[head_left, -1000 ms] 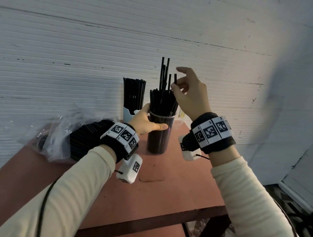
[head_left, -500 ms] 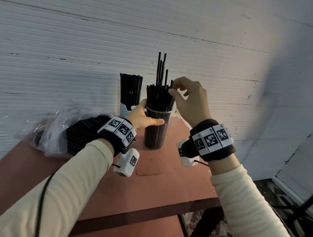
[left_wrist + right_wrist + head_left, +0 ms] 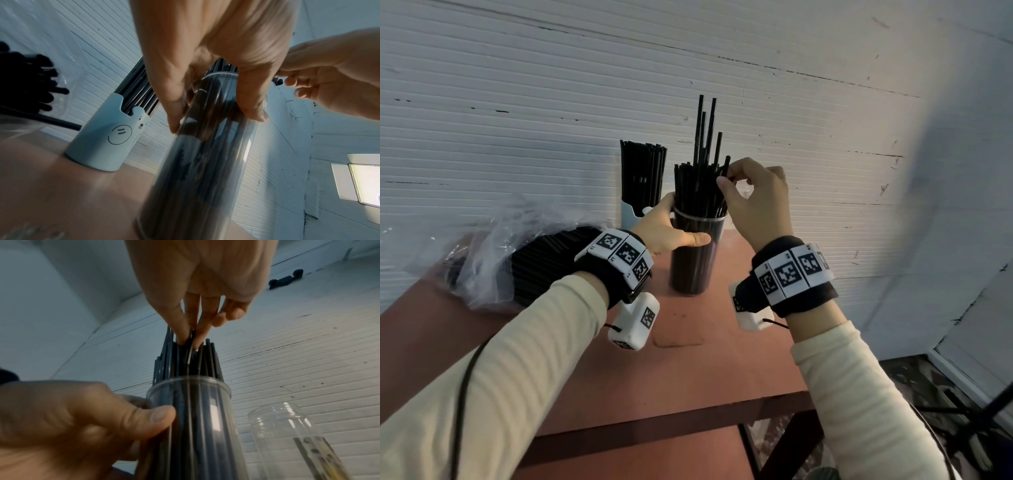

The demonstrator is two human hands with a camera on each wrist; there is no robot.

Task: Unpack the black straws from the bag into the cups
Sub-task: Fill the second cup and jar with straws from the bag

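A tall clear cup (image 3: pixel 697 253) packed with black straws (image 3: pixel 697 185) stands on the red-brown table (image 3: pixel 715 373). My left hand (image 3: pixel 671 233) grips the cup just below its rim, thumb across the front (image 3: pixel 156 415). My right hand (image 3: pixel 753 202) pinches one black straw (image 3: pixel 725 168) at the right edge of the bunch, thumb and fingers pressed on its top (image 3: pixel 191 339). A few straws stand higher than the rest. A pale blue bear-face cup (image 3: pixel 107 138) full of straws stands behind on the left. The clear plastic bag (image 3: pixel 493 260) of black straws lies at far left.
A white ribbed wall stands close behind the cups. An empty clear jar (image 3: pixel 287 431) sits just right of the held cup. The table's front edge (image 3: pixel 671 421) runs below my wrists, with dark floor clutter at lower right.
My right hand has come down from above the bunch, lowering the pinched straw until its top sits near the level of the others. The left hand stays on the cup.
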